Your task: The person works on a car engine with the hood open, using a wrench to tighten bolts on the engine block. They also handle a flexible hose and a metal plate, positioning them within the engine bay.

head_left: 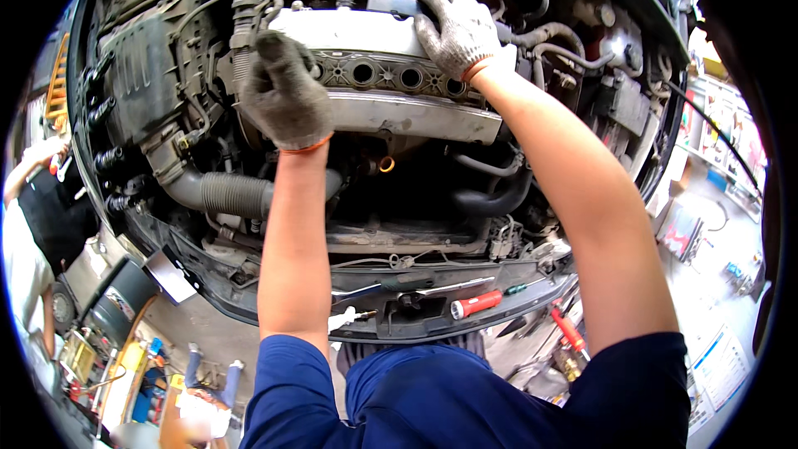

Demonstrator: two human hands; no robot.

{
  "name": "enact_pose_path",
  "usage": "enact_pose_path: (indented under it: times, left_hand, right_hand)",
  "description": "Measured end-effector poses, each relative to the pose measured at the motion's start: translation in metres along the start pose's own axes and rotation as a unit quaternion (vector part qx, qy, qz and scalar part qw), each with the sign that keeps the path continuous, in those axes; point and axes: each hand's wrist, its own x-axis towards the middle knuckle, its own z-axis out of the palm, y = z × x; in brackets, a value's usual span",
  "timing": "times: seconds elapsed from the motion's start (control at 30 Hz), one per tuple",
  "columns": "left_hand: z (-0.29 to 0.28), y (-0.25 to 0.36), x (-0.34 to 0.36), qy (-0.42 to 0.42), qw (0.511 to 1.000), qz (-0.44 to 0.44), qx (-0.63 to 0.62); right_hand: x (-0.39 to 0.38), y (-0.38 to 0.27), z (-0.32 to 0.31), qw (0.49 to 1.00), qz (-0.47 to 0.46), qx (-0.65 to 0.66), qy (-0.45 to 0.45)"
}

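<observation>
Both my hands wear grey-and-white work gloves with orange cuffs and are over a car engine. My left hand [287, 96] is closed, fingers curled, in front of the left end of the silver engine cover [357, 31]; whatever it may hold is hidden. Across the cover's right end lies my right hand [455, 32], fingers stretched over its back edge beside a grey block [391, 3]. Between the hands runs a dark strip [386, 75] with several round holes. Below it sits a silver metal section [407, 114].
A red flashlight [476, 304], a green-handled screwdriver [515, 289] and a long metal tool [453, 286] lie on the front ledge. A ribbed intake hose [237, 194] crosses at left. Another person [29, 258] stands far left. A prop rod [715, 133] rises at right.
</observation>
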Motion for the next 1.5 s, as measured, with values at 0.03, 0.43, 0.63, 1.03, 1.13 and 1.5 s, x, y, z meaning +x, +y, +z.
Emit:
enact_pose_path:
  times: [0.03,0.43,0.63,1.03,1.13,1.5]
  left_hand:
    - [-0.002,-0.001,0.009,-0.033,0.999,0.025,0.001]
    - [-0.018,0.0,0.035,-0.219,0.973,-0.033,-0.063]
    - [-0.02,0.003,0.001,-0.164,0.981,-0.004,-0.1]
    - [-0.017,0.092,0.017,-0.051,0.986,0.111,-0.112]
    - [-0.066,0.131,0.029,-0.168,0.955,0.048,-0.238]
    - [-0.09,0.162,-0.014,0.001,0.975,0.025,-0.223]
  right_hand:
    - [0.004,-0.004,-0.007,1.0,0.008,0.011,-0.015]
    - [0.0,0.0,-0.007,1.0,0.007,-0.001,0.007]
    - [-0.001,0.001,-0.006,1.0,0.003,0.0,0.012]
    - [-0.001,0.003,-0.002,1.0,-0.003,-0.012,0.003]
    - [-0.003,0.003,-0.001,1.0,0.004,0.001,-0.001]
    - [0.0,0.003,0.0,0.999,-0.025,0.015,0.013]
